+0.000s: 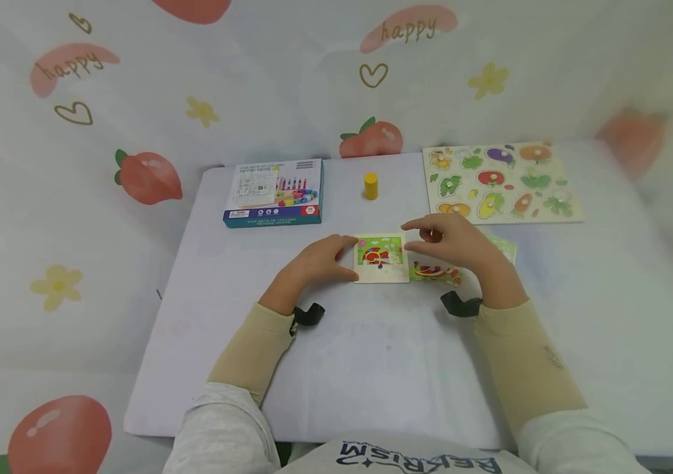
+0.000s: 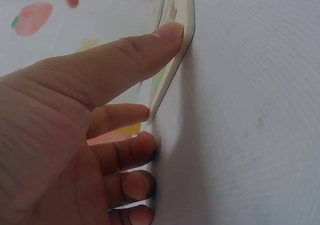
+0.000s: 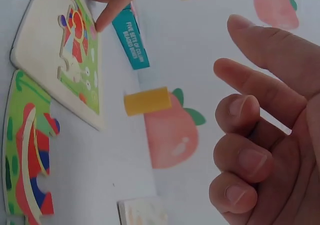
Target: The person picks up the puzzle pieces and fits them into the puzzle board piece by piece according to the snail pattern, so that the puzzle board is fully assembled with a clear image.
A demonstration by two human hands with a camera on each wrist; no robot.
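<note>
A small wooden puzzle board (image 1: 393, 275) lies on the table between the two hands. Fitted pieces form a colourful snail-like picture across its far half, while the near half is bare wood. My left hand (image 1: 320, 261) holds the board by its left side, thumb (image 2: 170, 32) at the near corner and index finger at the far one. To the right my right hand (image 1: 457, 242) hovers, thumb and index finger apart, the others loosely bent, nothing between them. Loose puzzle pieces (image 3: 17, 110) in green, red and blue lie against the board's right edge, partly hidden by that hand in the head view.
At the back left lies a beaded-toy box (image 1: 271, 215). A yellow cylinder (image 1: 370, 186) stands behind the puzzle board. Back right is a large vegetable puzzle board (image 1: 472, 191). Another light-green piece (image 1: 504, 247) shows beyond the right wrist. A printed cloth hangs behind the table.
</note>
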